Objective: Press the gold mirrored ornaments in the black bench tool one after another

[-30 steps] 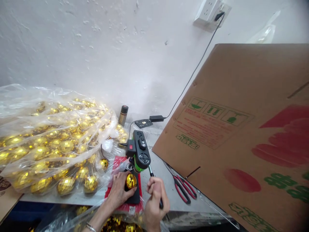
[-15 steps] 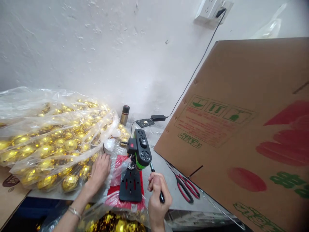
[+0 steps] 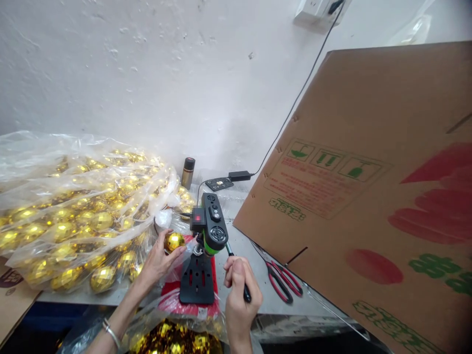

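Between the thumb and fingers of my left hand (image 3: 158,263) is a gold mirrored ball (image 3: 174,241), held just left of a small bench drill press (image 3: 215,223). My right hand (image 3: 240,290) is wrapped round the black-gripped lever (image 3: 246,294) on the right side of the press. Under the drill head lies its slotted black base plate (image 3: 197,285), resting on red plastic (image 3: 173,290). A large clear bag (image 3: 110,241) full of gold balls spreads out to the left. More gold balls (image 3: 173,337) fill an open plastic bag at the front edge.
A big cardboard box (image 3: 368,172) leans in on the right. Red-handled pliers or cutters (image 3: 282,281) lie beside it. Behind the press stand a gold spray-can-like cylinder (image 3: 188,173), a dark flat pad (image 3: 219,184) and a power adapter (image 3: 239,175), its cord running up to a wall socket (image 3: 317,14).
My left hand has turned, and a gold ball now shows in its fingers; before, no ball was visible there. My right hand keeps its hold on the lever. The view has shifted slightly.
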A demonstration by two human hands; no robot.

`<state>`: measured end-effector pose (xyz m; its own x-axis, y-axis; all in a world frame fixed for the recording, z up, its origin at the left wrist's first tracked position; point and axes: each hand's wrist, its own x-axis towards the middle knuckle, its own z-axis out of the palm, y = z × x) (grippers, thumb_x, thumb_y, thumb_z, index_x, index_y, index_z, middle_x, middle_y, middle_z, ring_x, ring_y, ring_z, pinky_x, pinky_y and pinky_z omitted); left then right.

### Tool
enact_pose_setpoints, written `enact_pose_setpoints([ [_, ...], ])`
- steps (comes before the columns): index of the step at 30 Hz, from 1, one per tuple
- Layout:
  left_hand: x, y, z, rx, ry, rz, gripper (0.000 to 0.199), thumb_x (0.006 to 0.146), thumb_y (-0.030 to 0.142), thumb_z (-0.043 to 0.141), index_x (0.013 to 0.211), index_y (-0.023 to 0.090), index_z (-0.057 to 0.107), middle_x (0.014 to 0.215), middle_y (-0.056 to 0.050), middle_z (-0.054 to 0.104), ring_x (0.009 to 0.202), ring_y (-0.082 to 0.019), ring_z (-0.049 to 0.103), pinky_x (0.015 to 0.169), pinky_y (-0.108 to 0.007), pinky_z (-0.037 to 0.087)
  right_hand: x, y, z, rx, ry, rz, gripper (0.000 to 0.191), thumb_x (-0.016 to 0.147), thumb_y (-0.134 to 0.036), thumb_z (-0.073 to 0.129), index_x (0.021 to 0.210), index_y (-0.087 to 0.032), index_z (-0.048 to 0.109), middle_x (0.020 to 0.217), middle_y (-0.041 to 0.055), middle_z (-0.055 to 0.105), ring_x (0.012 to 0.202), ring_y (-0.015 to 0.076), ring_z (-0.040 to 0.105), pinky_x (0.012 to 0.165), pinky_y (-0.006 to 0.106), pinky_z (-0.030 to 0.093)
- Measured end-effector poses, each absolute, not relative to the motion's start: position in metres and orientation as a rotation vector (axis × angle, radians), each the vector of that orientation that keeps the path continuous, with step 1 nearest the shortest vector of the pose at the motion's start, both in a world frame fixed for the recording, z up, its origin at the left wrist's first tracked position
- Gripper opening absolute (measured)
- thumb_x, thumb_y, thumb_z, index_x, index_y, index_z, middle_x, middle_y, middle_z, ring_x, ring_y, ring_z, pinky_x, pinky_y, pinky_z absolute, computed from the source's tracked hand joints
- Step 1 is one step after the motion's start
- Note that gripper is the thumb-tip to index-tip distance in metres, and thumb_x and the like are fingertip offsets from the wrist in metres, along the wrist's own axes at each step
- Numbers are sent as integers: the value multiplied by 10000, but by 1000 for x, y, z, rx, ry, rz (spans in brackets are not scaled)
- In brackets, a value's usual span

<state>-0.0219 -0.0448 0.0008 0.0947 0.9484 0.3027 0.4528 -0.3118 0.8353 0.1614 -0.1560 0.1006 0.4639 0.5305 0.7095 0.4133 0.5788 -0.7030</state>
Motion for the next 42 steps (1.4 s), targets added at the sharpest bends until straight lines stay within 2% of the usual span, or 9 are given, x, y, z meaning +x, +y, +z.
enact_pose_setpoints([
  [3, -5, -63, -9, 1526, 1222, 1143, 637, 931, 721, 589, 1328, 225, 612, 1148, -74, 792, 999, -259, 763, 868, -386, 630, 163, -155, 113, -1048, -1152, 97, 465, 1108, -293, 503, 649, -224, 490, 619, -31, 497, 581, 120, 517, 540, 247, 394],
  [7, 13, -87, -27, 1336, 1214, 1076, 780, 899, 804, 587, 1409, 214, 617, 1266, -104, 780, 1095, -295, 752, 855, -378, 636, 165, -155, 121, -1081, -1186, 103, 441, 1109, -293, 494, 675, -221, 514, 640, -30, 517, 562, 110, 496, 505, 238, 375],
  [11, 24, -95, -48, 1501, 1237, 1104, 655, 921, 692, 620, 1386, 232, 654, 1398, -124, 741, 1311, -335, 686, 1129, -492, 543, 165, -156, 121, -1064, -1199, 99, 420, 1110, -272, 489, 695, -220, 525, 646, -37, 516, 564, 102, 495, 520, 225, 394],
  [13, 28, -94, -59, 1624, 1237, 1132, 596, 935, 611, 637, 1386, 222, 649, 1421, -147, 729, 1330, -350, 679, 1170, -545, 511, 165, -157, 120, -1059, -1208, 102, 409, 1109, -253, 486, 704, -220, 526, 652, -38, 515, 567, 99, 501, 527, 220, 401],
  [17, 33, -91, -73, 1848, 1258, 1175, 565, 928, 502, 678, 1399, 194, 628, 1371, -188, 749, 1290, -393, 704, 1098, -608, 567, 165, -159, 115, -1053, -1223, 108, 387, 1106, -222, 481, 722, -222, 531, 666, -37, 516, 590, 102, 513, 539, 212, 415],
  [25, 35, -101, -69, 2078, 1149, 1205, 506, 955, 403, 670, 1407, 177, 628, 1340, -211, 747, 1241, -394, 719, 1040, -578, 613, 167, -162, 110, -1062, -1242, 109, 356, 1105, -203, 478, 754, -223, 538, 697, -39, 539, 580, 88, 494, 529, 195, 417],
  [35, 32, -90, -73, 2010, 1149, 1086, 584, 872, 451, 786, 1386, 208, 652, 1348, -189, 758, 1229, -403, 719, 1052, -628, 581, 166, -164, 105, -1041, -1262, 96, 347, 1096, -148, 464, 764, -228, 526, 722, -34, 553, 631, 96, 554, 563, 201, 444],
  [42, 33, -96, -66, 1982, 1169, 1061, 545, 868, 419, 789, 1362, 218, 677, 1292, -163, 781, 1181, -387, 732, 1013, -591, 603, 167, -162, 58, -968, -1265, -31, 338, 1081, -119, 431, 779, -224, 540, 711, -19, 579, 647, 126, 602, 613, 259, 466],
])
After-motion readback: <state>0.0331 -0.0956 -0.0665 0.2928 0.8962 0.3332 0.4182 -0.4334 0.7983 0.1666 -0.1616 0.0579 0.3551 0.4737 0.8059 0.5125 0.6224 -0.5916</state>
